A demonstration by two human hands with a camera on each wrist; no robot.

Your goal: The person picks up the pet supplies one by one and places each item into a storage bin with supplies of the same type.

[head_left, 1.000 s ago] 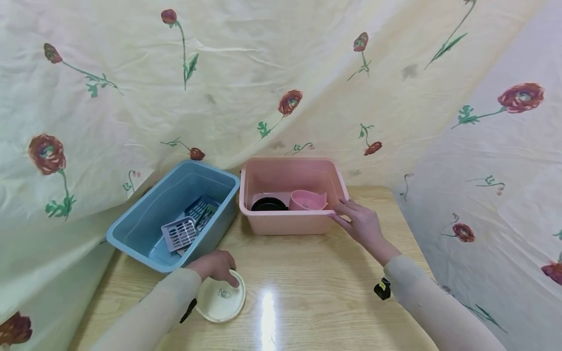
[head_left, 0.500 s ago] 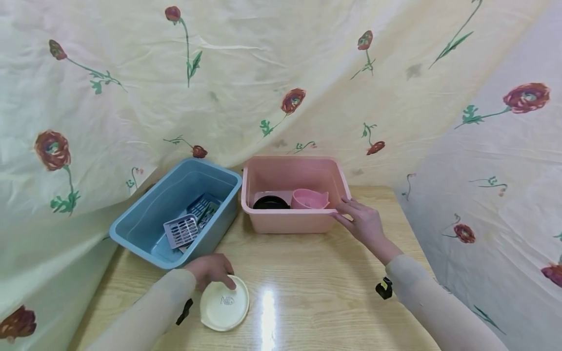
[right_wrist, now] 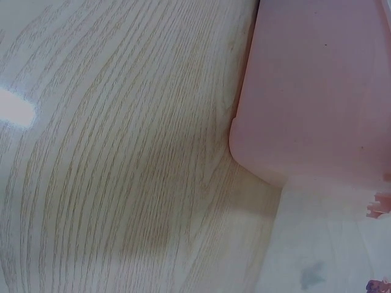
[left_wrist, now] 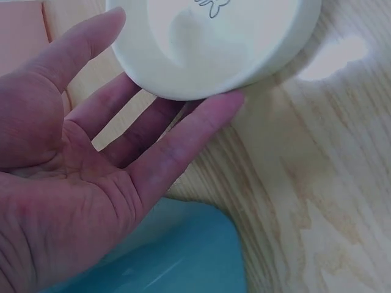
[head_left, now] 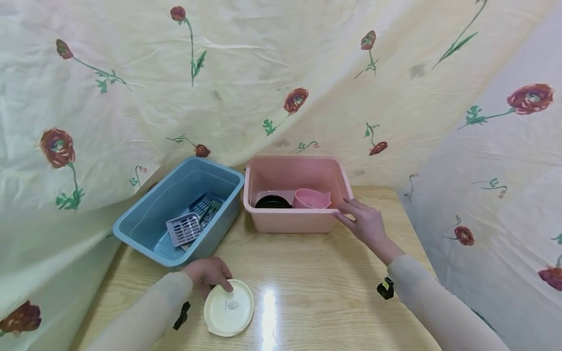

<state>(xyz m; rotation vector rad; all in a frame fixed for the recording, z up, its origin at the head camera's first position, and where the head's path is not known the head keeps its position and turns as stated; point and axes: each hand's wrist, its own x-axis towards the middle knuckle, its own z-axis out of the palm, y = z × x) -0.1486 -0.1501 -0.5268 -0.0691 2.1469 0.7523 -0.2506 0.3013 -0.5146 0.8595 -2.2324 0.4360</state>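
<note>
My left hand (head_left: 208, 275) pinches the far-left rim of a shallow cream bowl (head_left: 230, 312) printed with a small fish-bone drawing. In the left wrist view the thumb (left_wrist: 101, 30) lies at the rim and the other fingers reach against the bowl's outer side. My right hand (head_left: 366, 226) grips the front right corner of a pink bin (head_left: 294, 223), fingers over the rim and thumb on the front. Inside that bin are a pink bowl (head_left: 309, 199) with a pointed ear and a black round dish (head_left: 273, 202). The right wrist view shows the bin's wall (right_wrist: 317, 91) but no hand.
A blue bin (head_left: 219, 239) stands angled at the left, near my left forearm. It holds a pale slotted scoop (head_left: 183, 230) and other slotted pieces. The wooden table (head_left: 307, 278) runs to a flowered cloth (head_left: 246, 63) at the back and sides.
My left hand has drawn the cream bowl a little toward me and to the right. The right hand stays on the pink bin's corner. The head view has shifted slightly.
</note>
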